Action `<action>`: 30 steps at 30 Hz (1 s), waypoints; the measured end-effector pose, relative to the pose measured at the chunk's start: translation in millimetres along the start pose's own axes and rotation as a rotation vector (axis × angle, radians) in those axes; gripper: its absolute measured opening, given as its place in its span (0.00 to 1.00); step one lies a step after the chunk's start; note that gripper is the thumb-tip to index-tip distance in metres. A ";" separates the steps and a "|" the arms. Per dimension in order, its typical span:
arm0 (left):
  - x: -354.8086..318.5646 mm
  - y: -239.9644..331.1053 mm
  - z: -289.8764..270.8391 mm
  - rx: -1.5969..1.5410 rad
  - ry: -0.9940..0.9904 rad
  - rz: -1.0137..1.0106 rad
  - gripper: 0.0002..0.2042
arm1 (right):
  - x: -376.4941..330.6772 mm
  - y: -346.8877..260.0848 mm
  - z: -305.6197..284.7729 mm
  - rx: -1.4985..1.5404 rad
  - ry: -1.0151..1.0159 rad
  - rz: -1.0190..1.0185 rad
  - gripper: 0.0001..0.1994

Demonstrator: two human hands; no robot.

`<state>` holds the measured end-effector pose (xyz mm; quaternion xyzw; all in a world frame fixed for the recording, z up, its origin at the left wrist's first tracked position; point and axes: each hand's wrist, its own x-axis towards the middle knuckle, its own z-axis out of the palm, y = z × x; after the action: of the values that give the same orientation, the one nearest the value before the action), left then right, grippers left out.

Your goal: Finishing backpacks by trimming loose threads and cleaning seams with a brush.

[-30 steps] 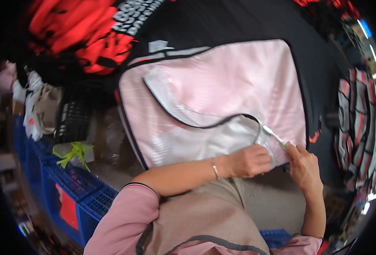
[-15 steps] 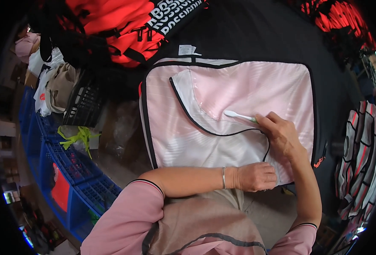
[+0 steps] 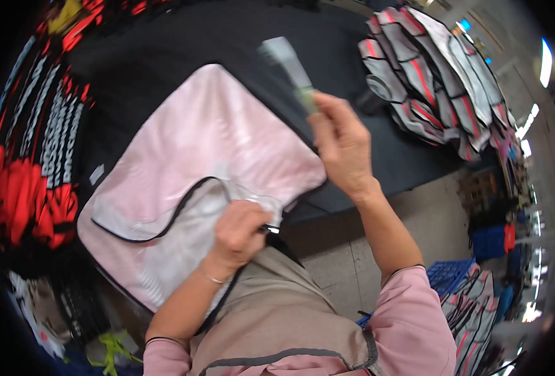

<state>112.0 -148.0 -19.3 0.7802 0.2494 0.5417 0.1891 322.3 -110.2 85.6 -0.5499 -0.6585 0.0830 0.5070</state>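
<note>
My right hand (image 3: 346, 147) is closed around the green end of a toothbrush (image 3: 295, 67). The brush is raised over the table, its white end pointing away from me and blurred by motion. A pink and white bag panel (image 3: 227, 116) with black edging lies at the near side of the table. Its loose black-edged flap (image 3: 189, 216) curves across the lower half. My left hand (image 3: 236, 235) is closed on the panel's near edge by my apron, fingers bunched on the fabric there.
The dark cloth-covered table (image 3: 164, 41) stretches behind the panel. Grey pieces with red stripes (image 3: 428, 81) are heaped at the right. Stacked red and black pieces (image 3: 33, 188) stand at the left. A blue crate (image 3: 450, 276) and yellow-green ties (image 3: 111, 354) are lower down.
The toothbrush has come up off the panel, swinging away to the right with my right hand. The view has turned right, so the panel appears slanted. My left hand stays at its near edge.
</note>
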 end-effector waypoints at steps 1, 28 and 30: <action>13.4 -2.2 -5.5 0.013 -0.014 -0.008 0.17 | -4.2 12.0 -26.6 0.034 0.096 0.172 0.13; 22.4 -53.8 -204.0 0.767 -0.770 -0.312 0.23 | -35.7 174.1 -125.1 -0.716 0.114 -0.048 0.12; 17.5 -61.2 -189.3 0.799 -0.685 -0.255 0.15 | -7.8 102.0 -84.3 -0.498 -0.018 -0.129 0.12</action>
<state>-72.1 -83.8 23.9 0.8869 0.4525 0.0923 0.0124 450.6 -115.4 52.9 -0.6137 -0.6971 -0.1092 0.3543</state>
